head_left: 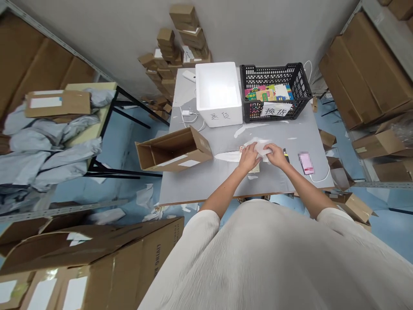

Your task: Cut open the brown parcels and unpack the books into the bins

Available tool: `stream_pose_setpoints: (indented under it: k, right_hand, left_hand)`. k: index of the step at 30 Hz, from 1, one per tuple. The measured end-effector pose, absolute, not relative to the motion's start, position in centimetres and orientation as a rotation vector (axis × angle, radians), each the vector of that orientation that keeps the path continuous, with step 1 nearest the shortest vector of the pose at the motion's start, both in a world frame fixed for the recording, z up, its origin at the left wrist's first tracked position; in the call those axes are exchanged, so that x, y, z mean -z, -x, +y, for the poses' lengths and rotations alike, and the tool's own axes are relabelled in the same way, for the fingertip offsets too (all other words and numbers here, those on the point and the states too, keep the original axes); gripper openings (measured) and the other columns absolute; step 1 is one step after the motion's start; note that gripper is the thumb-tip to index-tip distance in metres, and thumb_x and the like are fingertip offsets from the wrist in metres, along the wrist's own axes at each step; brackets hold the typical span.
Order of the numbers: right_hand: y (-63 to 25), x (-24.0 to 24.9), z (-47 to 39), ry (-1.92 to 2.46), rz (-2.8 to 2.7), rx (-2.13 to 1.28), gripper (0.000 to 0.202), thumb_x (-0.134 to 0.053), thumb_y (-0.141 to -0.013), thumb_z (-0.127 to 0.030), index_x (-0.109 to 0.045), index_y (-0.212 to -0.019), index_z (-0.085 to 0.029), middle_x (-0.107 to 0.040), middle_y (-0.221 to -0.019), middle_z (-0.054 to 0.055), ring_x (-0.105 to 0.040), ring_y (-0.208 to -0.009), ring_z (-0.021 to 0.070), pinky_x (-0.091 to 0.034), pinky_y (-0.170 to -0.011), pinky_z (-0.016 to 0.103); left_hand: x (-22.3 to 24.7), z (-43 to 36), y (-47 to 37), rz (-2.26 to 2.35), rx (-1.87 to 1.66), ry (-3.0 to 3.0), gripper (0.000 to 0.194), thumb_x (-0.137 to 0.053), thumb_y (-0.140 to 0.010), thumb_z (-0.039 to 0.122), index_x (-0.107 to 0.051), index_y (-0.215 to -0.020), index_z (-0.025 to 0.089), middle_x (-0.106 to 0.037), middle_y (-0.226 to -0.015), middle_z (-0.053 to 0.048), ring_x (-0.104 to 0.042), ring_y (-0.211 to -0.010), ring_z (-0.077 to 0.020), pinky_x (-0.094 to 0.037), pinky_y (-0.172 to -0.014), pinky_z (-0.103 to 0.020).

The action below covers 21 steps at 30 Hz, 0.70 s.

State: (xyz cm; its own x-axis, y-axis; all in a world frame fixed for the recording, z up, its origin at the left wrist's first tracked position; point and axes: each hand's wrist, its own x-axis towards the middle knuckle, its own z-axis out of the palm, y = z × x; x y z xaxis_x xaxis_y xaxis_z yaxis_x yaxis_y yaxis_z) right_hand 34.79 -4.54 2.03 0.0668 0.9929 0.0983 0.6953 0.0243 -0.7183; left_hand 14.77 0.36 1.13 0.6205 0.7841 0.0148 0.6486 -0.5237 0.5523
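Over the front middle of the grey table (193, 185), my left hand (248, 159) lies with bent fingers on a small cream-coloured flat item (254, 169), most of it hidden beneath the palm. A reddish printed corner shows by its fingertips. My right hand (276, 155) pinches the edge of a crumpled thin white sheet (263, 147) stretched between both hands. Just beyond the right wrist lies a small black and yellow object (285, 154), partly covered. A long white strip of paper (227, 156) lies left of my left hand.
An open cardboard box (196, 148) stands at the table's left edge. Behind are a white foam bin (219, 116) and a black crate (274, 113) holding colourful booklets. A phone (306, 163) with a white cable lies right. Grey parcels (35, 137) fill the left table.
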Motion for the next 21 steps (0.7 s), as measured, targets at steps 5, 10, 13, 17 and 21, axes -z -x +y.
stream_pose_setpoints:
  k: [5,10,13,17,21]
  right_hand:
    - [-33.4,-3.5,-4.1,1.689,-1.811,-0.666,0.033,-0.057,-0.085,-0.014,-0.080,-0.107,-0.024,-0.073,-0.117,0.010,-0.065,-0.111,0.0296,-0.052,-0.101,0.042]
    - [-31.4,-5.1,-2.9,1.795,-1.858,-0.375,0.023,-0.066,-0.091,-0.018,-0.084,-0.102,-0.025,-0.064,-0.113,0.011,-0.057,-0.114,0.0320,-0.046,-0.102,0.045]
    - [-29.8,-6.1,-1.6,1.724,-1.889,-0.374,0.031,-0.060,-0.093,-0.017,-0.085,-0.109,-0.026,-0.062,-0.109,0.010,-0.058,-0.106,0.0295,-0.047,-0.097,0.042]
    - [-27.2,-7.4,0.4,1.642,-1.941,-0.362,0.037,-0.053,-0.095,-0.014,-0.083,-0.114,-0.025,-0.063,-0.109,0.009,-0.059,-0.106,0.0290,-0.047,-0.094,0.040]
    - [-24.3,-8.9,2.5,1.569,-1.980,-0.287,0.033,-0.051,-0.095,-0.013,-0.080,-0.108,-0.025,-0.064,-0.111,0.010,-0.057,-0.110,0.0306,-0.044,-0.096,0.043]
  left_hand:
    - [-3.2,0.3,-13.5,1.275,-0.385,-2.253,0.032,-0.057,-0.105,0.017,-0.078,-0.129,0.024,-0.066,-0.144,-0.016,-0.059,-0.135,-0.0369,-0.045,-0.118,-0.052]
    - [-5.6,1.3,-11.7,1.528,-0.573,-2.067,0.025,-0.069,-0.101,0.022,-0.077,-0.124,0.027,-0.062,-0.140,-0.013,-0.059,-0.132,-0.0360,-0.050,-0.112,-0.050]
    - [-6.7,2.4,-10.5,1.476,-0.644,-1.941,0.029,-0.065,-0.101,0.019,-0.072,-0.129,0.026,-0.067,-0.130,-0.010,-0.067,-0.118,-0.0296,-0.055,-0.106,-0.043]
    - [-7.9,3.4,-8.9,1.292,-0.776,-1.806,0.049,-0.059,-0.097,0.011,-0.063,-0.145,0.022,-0.073,-0.132,-0.009,-0.071,-0.113,-0.0243,-0.059,-0.102,-0.038]
    - [-9.3,3.7,-6.1,1.202,-0.954,-1.784,0.060,-0.056,-0.103,0.018,-0.049,-0.162,0.023,-0.074,-0.139,-0.010,-0.074,-0.116,-0.0233,-0.059,-0.105,-0.038]
